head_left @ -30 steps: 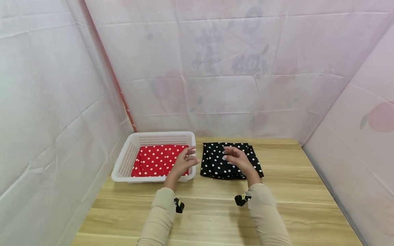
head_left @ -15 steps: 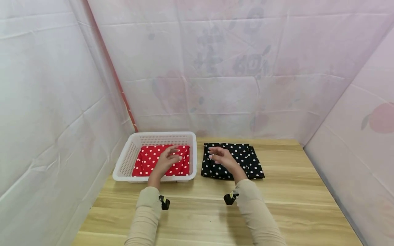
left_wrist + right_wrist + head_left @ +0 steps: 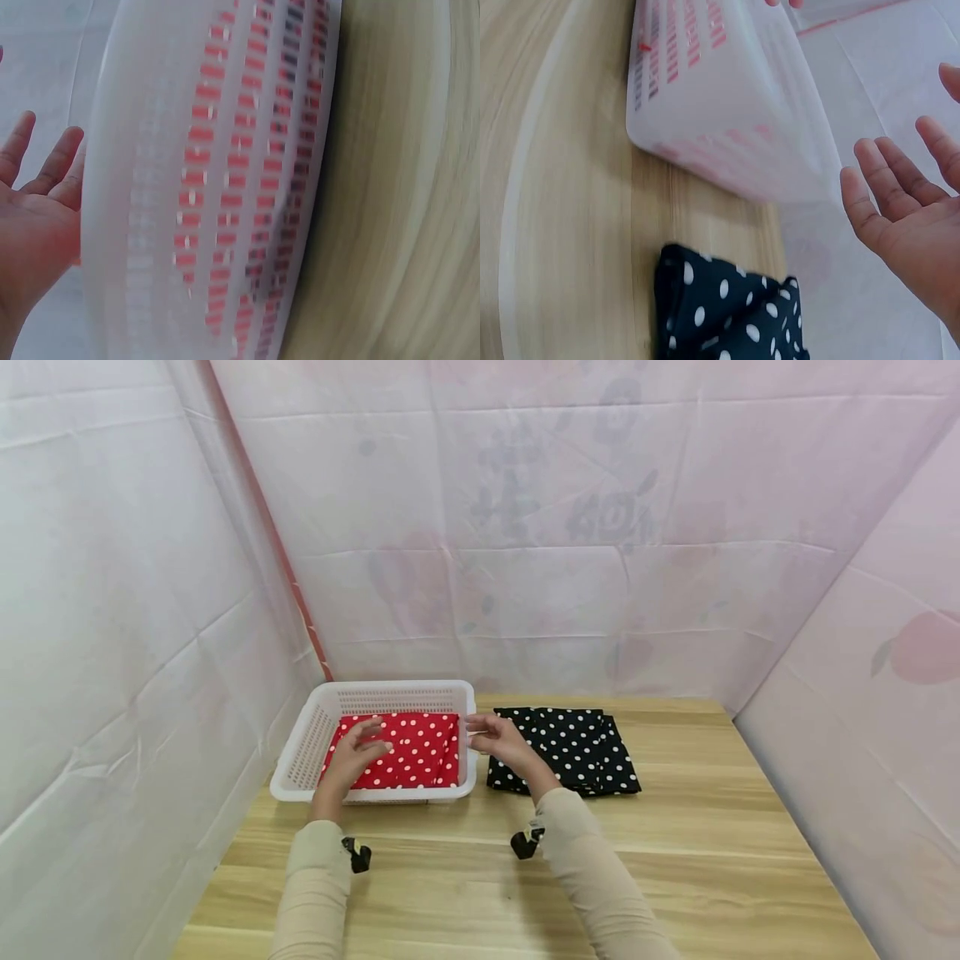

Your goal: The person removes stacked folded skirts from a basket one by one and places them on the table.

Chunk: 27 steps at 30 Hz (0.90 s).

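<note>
A folded red cloth with white polka dots (image 3: pixel 412 752) lies inside a white plastic basket (image 3: pixel 442 792). My left hand (image 3: pixel 352 762) hovers over the left part of this cloth, its fingers loosely bent around nothing. Beside the basket's right rim is my right hand (image 3: pixel 510 747), its fingertips overlapping the rim in the head view. Under that hand a folded black cloth with white polka dots (image 3: pixel 573 752) rests on the table. The right wrist view shows the right hand (image 3: pixel 907 202) with spread, bare fingers. From the left wrist, the basket's slotted side (image 3: pixel 142 195) partly covers the left hand (image 3: pixel 37 202).
The wooden table (image 3: pixel 465 893) spreads in front of the basket and black cloth. White printed sheets enclose it at the back (image 3: pixel 540 593), the left (image 3: pixel 135 693) and the right (image 3: pixel 870 710). Small black cameras (image 3: pixel 527 842) sit at both wrists.
Both hands have shifted left: the left one from the basket's right rim to over the red cloth's left part, the right one from over the black cloth to the basket's right rim.
</note>
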{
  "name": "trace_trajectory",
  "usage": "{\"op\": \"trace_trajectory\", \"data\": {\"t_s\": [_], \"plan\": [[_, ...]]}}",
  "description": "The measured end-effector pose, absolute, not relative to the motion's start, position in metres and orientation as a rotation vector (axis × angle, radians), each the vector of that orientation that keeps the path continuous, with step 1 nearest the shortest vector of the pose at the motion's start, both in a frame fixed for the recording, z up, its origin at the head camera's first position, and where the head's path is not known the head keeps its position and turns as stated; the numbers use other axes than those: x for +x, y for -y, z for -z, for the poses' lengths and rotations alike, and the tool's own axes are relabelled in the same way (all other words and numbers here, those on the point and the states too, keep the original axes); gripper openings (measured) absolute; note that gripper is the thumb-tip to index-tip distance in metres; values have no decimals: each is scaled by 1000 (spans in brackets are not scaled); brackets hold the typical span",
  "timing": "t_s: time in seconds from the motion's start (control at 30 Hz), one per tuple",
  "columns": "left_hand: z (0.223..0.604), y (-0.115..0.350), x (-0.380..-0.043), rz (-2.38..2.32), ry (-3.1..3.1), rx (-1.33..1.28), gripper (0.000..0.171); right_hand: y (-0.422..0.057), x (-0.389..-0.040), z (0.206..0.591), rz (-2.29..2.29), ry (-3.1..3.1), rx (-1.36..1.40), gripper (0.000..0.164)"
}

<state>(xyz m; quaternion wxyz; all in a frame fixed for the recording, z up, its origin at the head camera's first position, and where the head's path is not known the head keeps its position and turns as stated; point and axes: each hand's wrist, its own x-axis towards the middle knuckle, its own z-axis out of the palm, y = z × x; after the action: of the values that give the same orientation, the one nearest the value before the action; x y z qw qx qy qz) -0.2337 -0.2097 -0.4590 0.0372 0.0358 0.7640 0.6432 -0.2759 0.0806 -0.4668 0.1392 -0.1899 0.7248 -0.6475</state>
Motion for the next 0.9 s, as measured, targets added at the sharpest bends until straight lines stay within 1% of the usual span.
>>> {"op": "trace_trajectory", "data": {"t_s": [0.27, 0.53, 0.73, 0.9], "plan": [[477, 245, -240, -1937, -2433, -43, 63, -50, -277, 463, 1817, -2127, -462, 43], [478, 277, -242, -1838, -2501, -153, 71, -19, -280, 460, 1888, -1979, -285, 37], [483, 288, -243, -1810, -2429, -253, 75, 5, -278, 461, 1868, -2014, -69, 40], [485, 293, -244, -1764, -2399, -286, 80, 20, -276, 462, 1792, -2083, 9, 41]]}}
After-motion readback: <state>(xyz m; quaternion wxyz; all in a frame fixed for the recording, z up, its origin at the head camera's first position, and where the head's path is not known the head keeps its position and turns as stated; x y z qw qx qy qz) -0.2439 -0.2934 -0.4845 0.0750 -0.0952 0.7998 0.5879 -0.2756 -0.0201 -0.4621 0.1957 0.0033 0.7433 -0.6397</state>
